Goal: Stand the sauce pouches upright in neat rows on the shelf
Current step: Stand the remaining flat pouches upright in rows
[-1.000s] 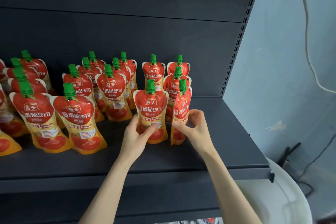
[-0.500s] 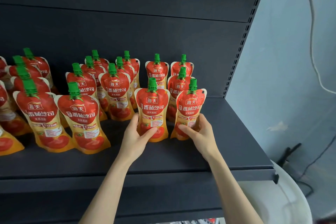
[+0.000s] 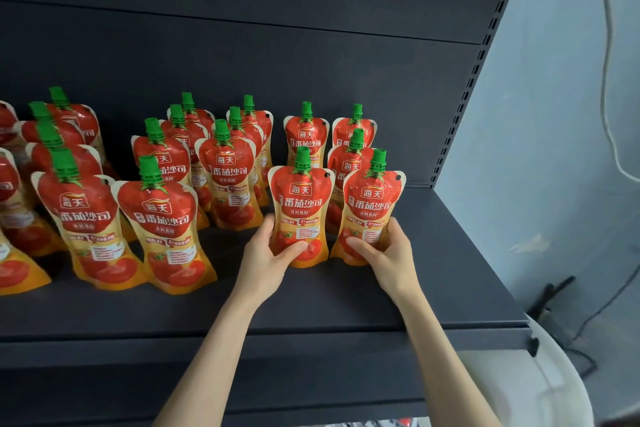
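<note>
Pouches fill most of the shelf already, standing in rows toward the back panel. We hold 2 more at the front of the 2 rightmost rows: our left hand wraps the left front pouch, our right hand clasps the right front pouch, both upright, bases on the shelf. We judge only release and squaring remain here; the leaning pouches farther left need straightening.

Leftmost pouches cut off (left edge), rear pouches half hidden
</note>
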The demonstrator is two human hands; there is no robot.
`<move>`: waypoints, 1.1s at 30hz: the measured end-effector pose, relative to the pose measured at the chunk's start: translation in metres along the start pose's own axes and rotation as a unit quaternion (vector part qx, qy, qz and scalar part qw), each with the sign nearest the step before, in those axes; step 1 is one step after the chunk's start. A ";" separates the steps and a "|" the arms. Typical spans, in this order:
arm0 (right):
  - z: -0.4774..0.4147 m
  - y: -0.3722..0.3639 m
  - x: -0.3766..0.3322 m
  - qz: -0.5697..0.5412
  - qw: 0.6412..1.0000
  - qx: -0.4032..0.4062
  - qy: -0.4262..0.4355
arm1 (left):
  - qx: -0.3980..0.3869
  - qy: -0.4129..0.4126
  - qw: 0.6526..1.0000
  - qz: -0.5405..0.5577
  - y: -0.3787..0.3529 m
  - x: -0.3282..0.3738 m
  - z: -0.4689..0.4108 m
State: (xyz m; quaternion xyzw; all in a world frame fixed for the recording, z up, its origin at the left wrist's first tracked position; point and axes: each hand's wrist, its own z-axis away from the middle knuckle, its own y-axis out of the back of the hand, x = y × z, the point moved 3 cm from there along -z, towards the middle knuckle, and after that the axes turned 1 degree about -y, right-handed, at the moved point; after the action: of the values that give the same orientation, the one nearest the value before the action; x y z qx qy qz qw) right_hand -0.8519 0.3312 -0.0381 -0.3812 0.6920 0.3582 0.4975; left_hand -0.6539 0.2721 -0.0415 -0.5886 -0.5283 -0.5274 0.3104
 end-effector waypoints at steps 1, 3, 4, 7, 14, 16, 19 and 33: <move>0.000 0.000 0.000 0.002 1.000 0.005 -0.001 | 0.002 -0.001 1.000 -0.003 0.000 0.000 0.001; -0.001 0.000 0.000 0.007 1.000 0.013 -0.001 | 0.004 -0.001 1.000 -0.006 0.000 0.000 0.001; -0.002 0.000 0.000 0.008 1.000 0.015 0.000 | 0.004 -0.001 1.000 -0.008 -0.001 0.001 0.002; -0.001 0.000 0.001 0.011 1.000 0.011 -0.001 | -0.002 0.001 1.000 -0.015 -0.002 0.002 0.002; 0.003 -0.002 -0.004 0.050 0.999 0.010 -0.014 | -0.008 0.017 0.999 -0.042 -0.003 0.003 0.004; 0.006 -0.001 -0.006 0.068 0.997 0.010 -0.020 | -0.004 0.019 0.998 -0.057 -0.003 0.003 0.004; 0.010 0.003 -0.012 0.116 0.993 0.018 -0.014 | 0.009 0.022 0.996 -0.089 -0.002 0.007 0.009; 0.126 0.014 -0.057 0.263 0.959 0.004 0.107 | 0.090 -0.112 0.956 -0.256 0.014 0.062 0.151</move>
State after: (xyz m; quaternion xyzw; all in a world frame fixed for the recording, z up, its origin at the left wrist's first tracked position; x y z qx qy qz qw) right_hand -0.8002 0.4574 -0.0129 -0.2197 0.8184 0.4311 0.3102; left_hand -0.6039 0.4263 -0.0182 -0.4586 -0.7379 -0.4704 0.1548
